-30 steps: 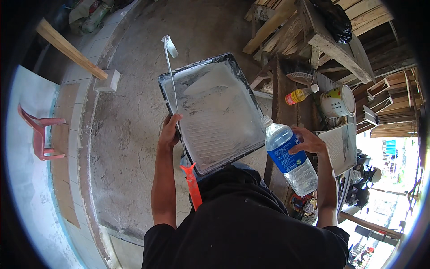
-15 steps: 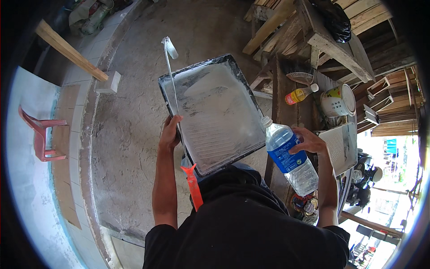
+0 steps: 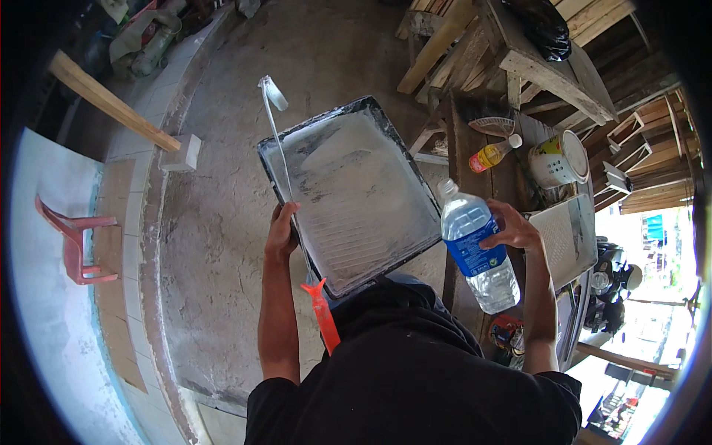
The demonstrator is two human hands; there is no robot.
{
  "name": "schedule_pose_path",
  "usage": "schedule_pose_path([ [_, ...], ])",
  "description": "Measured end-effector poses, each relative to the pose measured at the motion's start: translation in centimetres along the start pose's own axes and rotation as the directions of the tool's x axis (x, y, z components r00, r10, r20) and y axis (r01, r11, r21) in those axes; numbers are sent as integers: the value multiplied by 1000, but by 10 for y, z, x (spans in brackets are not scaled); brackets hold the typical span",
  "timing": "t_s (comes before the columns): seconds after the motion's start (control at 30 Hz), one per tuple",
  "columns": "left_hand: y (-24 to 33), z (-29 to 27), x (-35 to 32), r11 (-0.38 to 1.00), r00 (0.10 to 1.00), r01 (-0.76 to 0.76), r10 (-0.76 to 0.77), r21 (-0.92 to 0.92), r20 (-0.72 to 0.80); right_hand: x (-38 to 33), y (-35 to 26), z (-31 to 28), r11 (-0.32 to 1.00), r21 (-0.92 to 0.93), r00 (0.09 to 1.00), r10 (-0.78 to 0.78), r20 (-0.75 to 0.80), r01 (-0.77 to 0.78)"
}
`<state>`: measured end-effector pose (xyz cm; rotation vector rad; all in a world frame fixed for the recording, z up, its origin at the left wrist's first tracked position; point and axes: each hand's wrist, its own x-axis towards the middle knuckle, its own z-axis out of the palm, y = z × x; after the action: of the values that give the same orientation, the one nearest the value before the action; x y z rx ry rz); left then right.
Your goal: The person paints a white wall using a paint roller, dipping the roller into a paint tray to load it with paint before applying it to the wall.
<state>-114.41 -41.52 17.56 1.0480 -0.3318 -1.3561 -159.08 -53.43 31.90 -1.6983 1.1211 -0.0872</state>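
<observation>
My left hand [image 3: 281, 231] grips the left rim of a black paint tray [image 3: 348, 189] smeared with white, together with a roller frame [image 3: 277, 133] whose red handle [image 3: 323, 315] hangs below the hand. The tray is held level in front of my chest. My right hand [image 3: 514, 228] holds a large clear plastic water bottle [image 3: 477, 252] with a blue label, upright, just right of the tray's near corner. The bottle's neck stands close to the tray's right edge.
A dark wooden bench at right carries a white paint can [image 3: 558, 159], a small yellow bottle [image 3: 493, 153] and a second white tray [image 3: 564, 236]. Stacked timber [image 3: 534, 52] lies beyond. A red plastic chair [image 3: 74, 241] and a wooden plank [image 3: 111, 101] are at left on the concrete floor.
The water bottle has shifted slightly closer to the tray's edge; the tray and my left hand stay almost still.
</observation>
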Motion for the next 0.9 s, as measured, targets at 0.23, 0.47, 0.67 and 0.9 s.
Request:
schedule_pose_path([
  [0.23, -4, -3, 1, 999, 999, -13, 15, 50, -43, -32, 14, -23, 907, 225, 870, -232, -436, 355],
  [0.47, -2, -13, 1, 999, 988, 17, -9, 51, -154, -67, 67, -52, 906, 147, 518, -89, -851, 397],
  [0.67, 5, -30, -8, 997, 982, -1, 17, 83, -189, -52, 121, -65, 939, 21, 195, -50, -980, 343],
  [0.9, 14, -38, -31, 995, 916, -57, 86, 85, -393, -16, 171, -63, 990, -142, -85, -139, -987, 27],
])
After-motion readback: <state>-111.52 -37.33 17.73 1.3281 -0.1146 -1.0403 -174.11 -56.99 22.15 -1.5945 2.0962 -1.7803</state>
